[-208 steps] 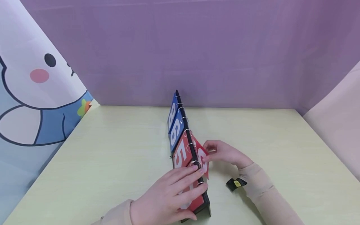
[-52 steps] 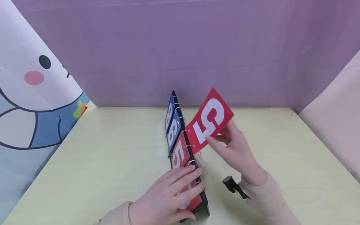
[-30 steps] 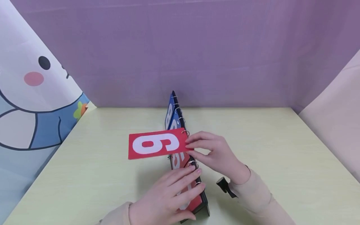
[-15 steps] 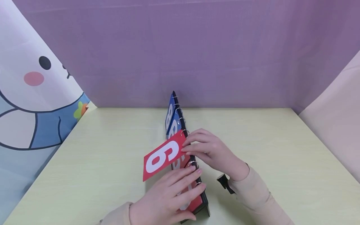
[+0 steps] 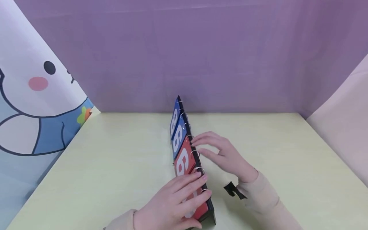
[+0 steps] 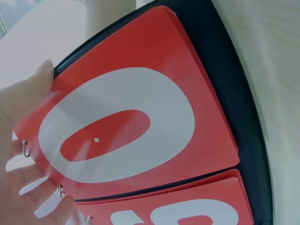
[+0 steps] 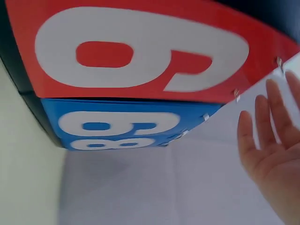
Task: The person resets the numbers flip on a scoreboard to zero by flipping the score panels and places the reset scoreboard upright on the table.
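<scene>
A tabletop flip scoreboard (image 5: 211, 208) with a black frame and metal rings stands lengthwise on the table. On its left face, a red card with a 6 (image 5: 185, 158) lies flat beside the blue 6 card (image 5: 179, 137) and blue 8 card (image 5: 174, 120). The left wrist view shows a red 0 card (image 6: 112, 131) at the near end. My left hand (image 5: 175, 201) holds that end, fingers over the ringed top edge and thumb at the frame's end. Beside the rings of the red 6, my right hand (image 5: 227, 156) has loosely extended fingers and holds nothing.
Pale wooden table (image 5: 129, 143) spreads on both sides of the scoreboard. A purple cloth (image 5: 184, 57) hangs behind it, and a cartoon-print cloth (image 5: 31, 102) is at the left. A black strap piece (image 5: 234, 190) sticks out from the right sleeve.
The right hand lifted a red card and turned it over the top to the left. The red 6 then dropped flat, covering the red 5, and the right hand released it. The left hand stayed put.
</scene>
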`<state>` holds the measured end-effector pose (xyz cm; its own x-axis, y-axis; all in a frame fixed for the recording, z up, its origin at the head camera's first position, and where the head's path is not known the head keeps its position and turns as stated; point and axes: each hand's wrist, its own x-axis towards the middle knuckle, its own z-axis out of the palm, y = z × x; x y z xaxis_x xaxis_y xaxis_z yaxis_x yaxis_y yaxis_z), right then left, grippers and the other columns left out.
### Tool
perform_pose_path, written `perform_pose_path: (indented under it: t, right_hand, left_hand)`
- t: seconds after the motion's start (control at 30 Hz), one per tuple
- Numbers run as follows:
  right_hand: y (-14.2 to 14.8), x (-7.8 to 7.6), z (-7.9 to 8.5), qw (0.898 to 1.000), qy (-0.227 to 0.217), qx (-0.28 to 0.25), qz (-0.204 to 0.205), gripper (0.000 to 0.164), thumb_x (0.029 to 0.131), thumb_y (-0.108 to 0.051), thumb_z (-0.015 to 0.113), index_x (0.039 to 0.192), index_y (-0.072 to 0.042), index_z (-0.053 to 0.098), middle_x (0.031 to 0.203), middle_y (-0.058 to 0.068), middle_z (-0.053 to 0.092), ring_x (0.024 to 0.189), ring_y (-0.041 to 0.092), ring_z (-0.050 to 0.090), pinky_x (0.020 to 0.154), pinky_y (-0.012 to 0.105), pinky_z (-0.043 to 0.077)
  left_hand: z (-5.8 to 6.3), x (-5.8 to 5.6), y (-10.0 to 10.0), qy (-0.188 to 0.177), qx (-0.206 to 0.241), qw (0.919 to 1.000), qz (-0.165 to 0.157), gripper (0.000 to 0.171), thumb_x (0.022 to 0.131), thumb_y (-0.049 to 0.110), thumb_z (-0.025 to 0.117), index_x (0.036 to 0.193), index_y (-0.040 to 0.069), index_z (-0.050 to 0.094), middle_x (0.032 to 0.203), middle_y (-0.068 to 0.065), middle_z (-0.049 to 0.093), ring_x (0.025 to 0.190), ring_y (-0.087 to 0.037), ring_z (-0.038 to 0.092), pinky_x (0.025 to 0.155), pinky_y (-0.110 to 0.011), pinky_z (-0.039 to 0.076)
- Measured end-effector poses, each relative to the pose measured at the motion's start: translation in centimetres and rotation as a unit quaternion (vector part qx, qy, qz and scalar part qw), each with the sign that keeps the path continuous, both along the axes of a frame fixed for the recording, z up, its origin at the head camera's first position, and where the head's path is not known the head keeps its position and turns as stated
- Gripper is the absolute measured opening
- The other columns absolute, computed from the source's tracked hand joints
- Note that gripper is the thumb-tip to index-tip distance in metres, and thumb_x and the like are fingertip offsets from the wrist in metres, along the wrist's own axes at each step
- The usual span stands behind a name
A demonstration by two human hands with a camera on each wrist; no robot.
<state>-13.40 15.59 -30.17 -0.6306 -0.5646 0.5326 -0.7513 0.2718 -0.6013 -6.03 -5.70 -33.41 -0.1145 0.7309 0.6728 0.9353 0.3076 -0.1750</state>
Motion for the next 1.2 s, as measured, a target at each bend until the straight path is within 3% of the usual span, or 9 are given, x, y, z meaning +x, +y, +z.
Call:
perform_pose_path:
  t: [0.1, 0.2, 0.33, 0.53, 0.7, 0.87, 1.03, 1.2]
  right_hand:
    - [0.8, -0.8, -0.5, 0.988, -0.147, -0.021, -0.034, 0.023, 0.092, -0.006, 0.058, 0.115, -0.004, 0.063, 0.121, 0.012, 0.061, 0.115, 0.026, 0.056, 0.098, 0.041, 0.048]
    - [1.3, -1.8, -1.5, 0.961, -0.271, -0.003, -0.055, 0.030, 0.093, -0.014, 0.058, 0.122, -0.004, 0.059, 0.126, 0.015, 0.057, 0.118, 0.032, 0.053, 0.098, 0.047, 0.046]
    - [1.7, -2.8, -3.0, 0.937, -0.342, 0.060, -0.048, 0.043, 0.090, -0.025, 0.063, 0.129, -0.009, 0.053, 0.130, 0.012, 0.055, 0.122, 0.030, 0.049, 0.098, 0.049, 0.044]
    - [1.7, -3.7, -4.2, 0.935, -0.348, 0.073, 0.000, 0.050, 0.084, -0.027, 0.071, 0.126, -0.008, 0.052, 0.127, 0.010, 0.054, 0.123, 0.030, 0.047, 0.101, 0.049, 0.043]
    - [1.7, -3.9, -4.1, 0.939, -0.335, 0.076, 0.005, 0.040, 0.082, -0.021, 0.073, 0.113, -0.004, 0.055, 0.118, 0.011, 0.056, 0.119, 0.030, 0.048, 0.101, 0.047, 0.044]
    - [2.1, -4.2, -4.2, 0.934, -0.350, 0.066, 0.015, 0.029, 0.083, -0.016, 0.072, 0.101, -0.002, 0.052, 0.108, 0.012, 0.059, 0.107, 0.027, 0.056, 0.091, 0.040, 0.051]
    - [3.8, -4.8, -4.1, 0.928, -0.360, 0.099, 0.002, 0.025, 0.085, -0.017, 0.069, 0.096, -0.002, 0.052, 0.096, 0.009, 0.062, 0.090, 0.023, 0.059, 0.079, 0.031, 0.052]
    - [5.9, -5.3, -3.6, 0.924, -0.359, 0.128, -0.021, 0.024, 0.084, -0.014, 0.069, 0.099, -0.001, 0.056, 0.092, 0.007, 0.064, 0.085, 0.021, 0.060, 0.076, 0.028, 0.053]
  left_hand:
    - [0.0, -0.1, 0.0, 0.000, 0.001, 1.0000, 0.000, 0.063, 0.080, 0.057, 0.066, 0.122, 0.011, 0.058, 0.132, -0.015, 0.055, 0.124, -0.027, 0.051, 0.101, -0.037, 0.045]
    - [-0.1, -0.1, 0.0, 0.005, -0.001, 1.0000, 0.000, 0.060, 0.083, 0.056, 0.062, 0.122, 0.011, 0.058, 0.131, -0.015, 0.056, 0.124, -0.027, 0.051, 0.101, -0.036, 0.045]
    - [-0.3, -0.2, 0.0, 0.013, -0.002, 0.9999, 0.000, 0.056, 0.088, 0.055, 0.056, 0.123, 0.011, 0.058, 0.131, -0.015, 0.056, 0.123, -0.028, 0.051, 0.100, -0.036, 0.045]
    - [-0.3, -0.1, 0.0, -0.001, -0.006, 1.0000, 0.001, 0.056, 0.089, 0.054, 0.056, 0.125, 0.011, 0.056, 0.134, -0.014, 0.054, 0.125, -0.027, 0.050, 0.102, -0.035, 0.044]
    - [-0.2, 0.0, 0.0, -0.011, -0.011, 0.9999, 0.005, 0.058, 0.088, 0.054, 0.057, 0.126, 0.011, 0.056, 0.135, -0.014, 0.053, 0.126, -0.026, 0.049, 0.102, -0.035, 0.044]
    - [-0.1, 0.2, 0.0, -0.040, -0.021, 0.9989, 0.010, 0.059, 0.087, 0.054, 0.059, 0.128, 0.013, 0.054, 0.138, -0.011, 0.051, 0.129, -0.023, 0.046, 0.103, -0.033, 0.044]
    - [0.0, 0.3, -0.1, -0.048, -0.029, 0.9984, 0.012, 0.065, 0.080, 0.054, 0.067, 0.129, 0.013, 0.054, 0.138, -0.011, 0.051, 0.130, -0.023, 0.046, 0.103, -0.034, 0.044]
    - [0.1, 0.3, -0.1, -0.054, -0.036, 0.9978, 0.013, 0.070, 0.076, 0.054, 0.072, 0.130, 0.012, 0.053, 0.139, -0.011, 0.050, 0.129, -0.023, 0.046, 0.102, -0.034, 0.045]
